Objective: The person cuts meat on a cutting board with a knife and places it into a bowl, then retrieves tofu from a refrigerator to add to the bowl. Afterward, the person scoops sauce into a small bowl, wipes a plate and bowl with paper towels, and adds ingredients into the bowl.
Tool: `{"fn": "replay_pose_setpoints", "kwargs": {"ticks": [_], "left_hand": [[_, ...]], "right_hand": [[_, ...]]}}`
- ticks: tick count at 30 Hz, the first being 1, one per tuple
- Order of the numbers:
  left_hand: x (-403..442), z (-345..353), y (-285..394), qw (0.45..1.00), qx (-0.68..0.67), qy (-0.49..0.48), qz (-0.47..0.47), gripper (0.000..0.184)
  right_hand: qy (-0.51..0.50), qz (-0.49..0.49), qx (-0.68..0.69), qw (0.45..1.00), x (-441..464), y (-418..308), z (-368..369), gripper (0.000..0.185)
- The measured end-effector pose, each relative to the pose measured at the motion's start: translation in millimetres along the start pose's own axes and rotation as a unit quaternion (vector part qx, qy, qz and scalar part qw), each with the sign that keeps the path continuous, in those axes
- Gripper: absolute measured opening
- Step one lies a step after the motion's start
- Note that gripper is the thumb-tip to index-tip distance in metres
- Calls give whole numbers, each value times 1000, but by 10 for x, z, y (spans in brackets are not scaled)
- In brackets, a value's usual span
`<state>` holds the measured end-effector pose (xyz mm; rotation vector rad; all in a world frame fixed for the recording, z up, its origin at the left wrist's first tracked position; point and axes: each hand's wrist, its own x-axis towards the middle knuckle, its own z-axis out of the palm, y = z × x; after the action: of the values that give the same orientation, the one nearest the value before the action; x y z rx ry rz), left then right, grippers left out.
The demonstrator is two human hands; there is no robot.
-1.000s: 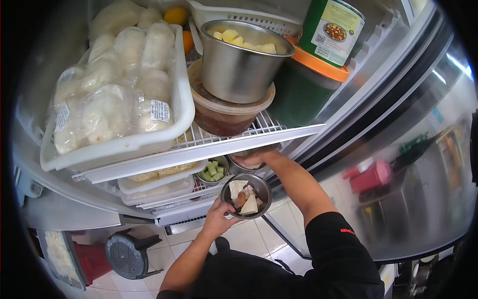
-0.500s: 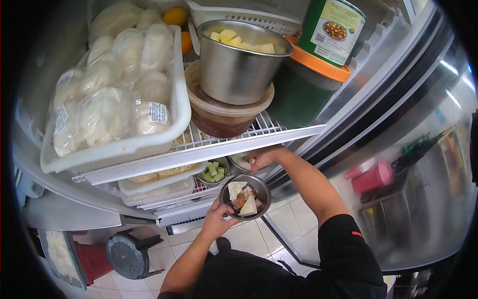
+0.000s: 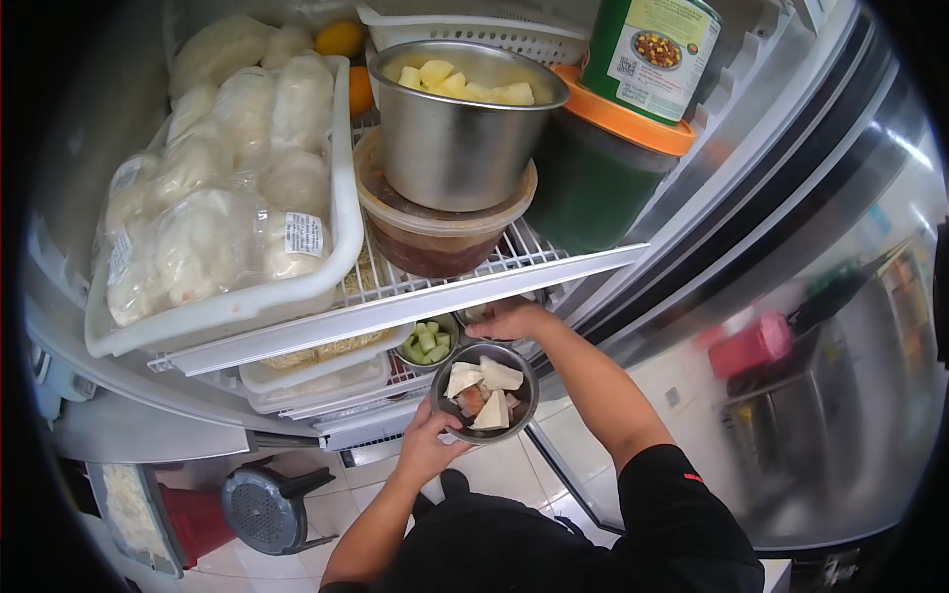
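My left hand [image 3: 427, 445] grips the rim of a small metal bowl [image 3: 527, 403], thumb over the edge. Inside lie white wedges [image 3: 501, 374] and brownish-pink chunks [image 3: 470, 399], perhaps meat. Just beyond, under the front edge of the fridge shelf, my right hand [image 3: 509, 320] reaches in with bent fingers over another metal bowl, mostly hidden; whatever those fingers hold cannot be made out. To its left, a metal bowl of pale green cut pieces [image 3: 427, 342] stands on the lower rack.
Overhead, the wire shelf [image 3: 405, 305] carries a white tub [image 3: 346, 198] of bagged white items, a steel pot [image 3: 450, 148] of yellow chunks on a brown-filled container [image 3: 435, 252], and a green can [image 3: 652, 59] on an orange-lidded jar [image 3: 603, 188]. The fridge door [image 3: 791, 188] stands open at right. A grey stool [image 3: 267, 506] is lower left.
Another white wedge now lies in the held bowl. My right hand has shifted left, to the bowl under the shelf. My left hand keeps its grip.
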<state>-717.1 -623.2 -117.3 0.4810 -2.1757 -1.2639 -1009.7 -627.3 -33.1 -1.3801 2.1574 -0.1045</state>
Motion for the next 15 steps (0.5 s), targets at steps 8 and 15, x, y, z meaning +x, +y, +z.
{"fn": "replay_pose_setpoints", "kwargs": {"ticks": [8, 15], "left_hand": [[-77, -32, -72, 997, -55, 4, -57, 38], [-66, 4, -128, 999, -34, 7, -35, 37]], "right_hand": [[4, -2, 171, 985, 205, 348, 227, 61], [52, 12, 19, 998, 38, 130, 5, 45]]}}
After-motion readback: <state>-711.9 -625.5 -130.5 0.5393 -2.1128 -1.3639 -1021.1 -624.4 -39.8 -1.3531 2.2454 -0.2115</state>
